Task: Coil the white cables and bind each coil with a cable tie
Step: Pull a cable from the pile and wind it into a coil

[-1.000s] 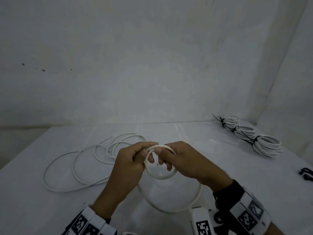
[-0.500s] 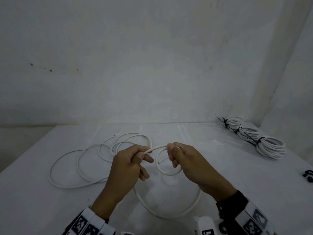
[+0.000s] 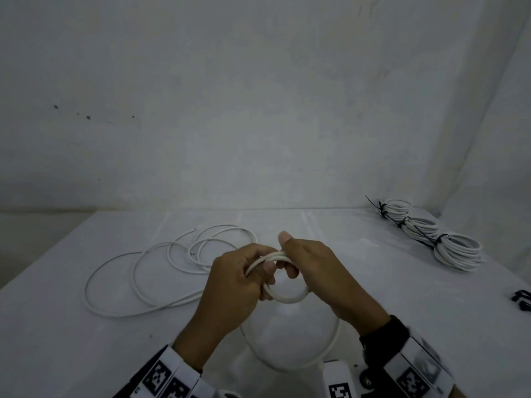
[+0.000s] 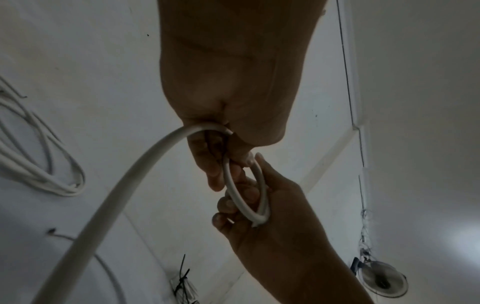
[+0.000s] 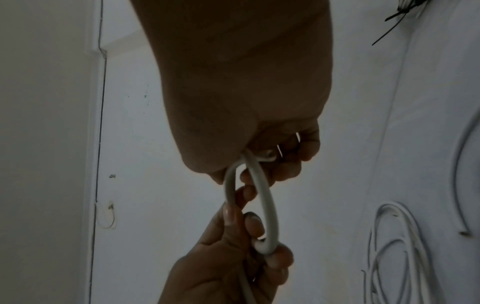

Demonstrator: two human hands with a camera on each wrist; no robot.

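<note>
A small coil (image 3: pixel 287 297) of white cable hangs between my two hands above the white table (image 3: pixel 373 311). My left hand (image 3: pixel 253 271) grips its left side, fingers curled round the strands (image 4: pixel 233 189). My right hand (image 3: pixel 290 259) pinches the top of the coil (image 5: pixel 267 205), thumb up. The rest of the same cable drops in a wide loop (image 3: pixel 330 349) toward me, then runs left into loose loops (image 3: pixel 161 271) on the table.
Three bound coils (image 3: pixel 457 251) with black cable ties lie in a row at the table's far right. A small black object (image 3: pixel 521 300) sits at the right edge. A wall stands close behind the table.
Half a second ago the hands were slightly apart with one strand stretched between them. Now they have come together and another turn lies on the small coil.
</note>
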